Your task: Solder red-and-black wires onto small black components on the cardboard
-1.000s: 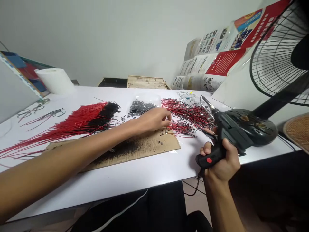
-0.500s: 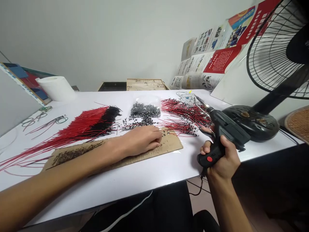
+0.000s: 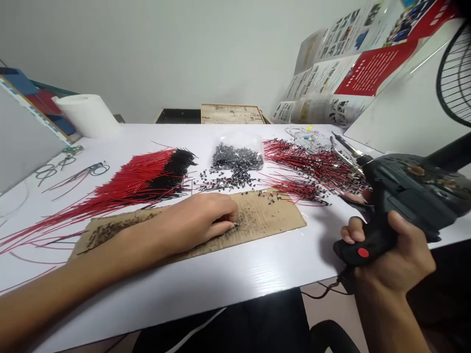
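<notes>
My left hand (image 3: 208, 213) rests over a strip of brown cardboard (image 3: 272, 223). Its thumb and forefinger pinch a tiny dark part with a metallic glint (image 3: 236, 224), too small to identify. My right hand (image 3: 401, 257) is wrapped around the grip of a black soldering gun (image 3: 408, 208) with a red button, and its metal tip points up and to the left. Beyond the cardboard, small black-and-metal parts (image 3: 239, 176) spill from a clear plastic bag (image 3: 241, 139). Left of them lies a bundle of red and black wires (image 3: 136, 176).
Red wires with small parts on their ends (image 3: 316, 164) lie in piles at the right. A black fan (image 3: 456, 73) stands behind the soldering gun. Scissors (image 3: 97, 169) and a white paper roll (image 3: 88, 115) are at the left. A power cord (image 3: 327, 291) hangs off the table edge.
The view has shifted, so most things appear farther right. On the cardboard, my left hand sits slightly farther left, and the tiny part now shows at its fingertips. The soldering gun stays in my right hand.
</notes>
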`<state>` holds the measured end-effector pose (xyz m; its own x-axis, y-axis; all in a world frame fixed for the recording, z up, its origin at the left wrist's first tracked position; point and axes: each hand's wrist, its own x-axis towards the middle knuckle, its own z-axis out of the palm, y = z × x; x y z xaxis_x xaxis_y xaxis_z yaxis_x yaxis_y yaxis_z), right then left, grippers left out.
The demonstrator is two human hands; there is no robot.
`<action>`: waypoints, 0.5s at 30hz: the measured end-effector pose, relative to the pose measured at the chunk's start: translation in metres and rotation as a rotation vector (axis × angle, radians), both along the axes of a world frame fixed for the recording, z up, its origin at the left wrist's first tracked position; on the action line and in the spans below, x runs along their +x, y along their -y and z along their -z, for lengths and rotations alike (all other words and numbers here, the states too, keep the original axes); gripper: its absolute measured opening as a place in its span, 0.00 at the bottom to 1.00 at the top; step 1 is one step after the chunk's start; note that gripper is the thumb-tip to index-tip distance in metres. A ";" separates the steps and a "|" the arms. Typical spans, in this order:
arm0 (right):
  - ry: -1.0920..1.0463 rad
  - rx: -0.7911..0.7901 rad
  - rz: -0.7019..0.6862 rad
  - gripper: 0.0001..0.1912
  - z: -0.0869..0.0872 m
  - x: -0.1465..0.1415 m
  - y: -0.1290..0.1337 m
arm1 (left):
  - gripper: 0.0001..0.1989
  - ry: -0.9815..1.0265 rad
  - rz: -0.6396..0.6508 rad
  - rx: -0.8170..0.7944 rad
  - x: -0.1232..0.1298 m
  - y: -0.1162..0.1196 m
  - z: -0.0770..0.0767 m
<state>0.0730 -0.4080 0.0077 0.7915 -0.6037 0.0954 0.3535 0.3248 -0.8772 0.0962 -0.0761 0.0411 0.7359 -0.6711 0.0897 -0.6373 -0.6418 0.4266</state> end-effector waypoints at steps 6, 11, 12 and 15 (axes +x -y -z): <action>-0.042 -0.043 0.016 0.24 0.001 -0.002 0.002 | 0.09 0.007 0.027 -0.040 -0.008 -0.007 -0.003; 0.022 -0.043 -0.025 0.20 0.000 -0.002 0.000 | 0.08 0.014 0.061 -0.091 -0.003 -0.010 0.002; 0.033 -0.040 -0.032 0.19 0.000 -0.002 0.000 | 0.08 0.007 0.064 -0.091 -0.002 -0.010 0.002; 0.050 -0.029 -0.041 0.18 0.002 -0.003 -0.001 | 0.08 -0.018 0.073 -0.073 -0.003 -0.009 0.001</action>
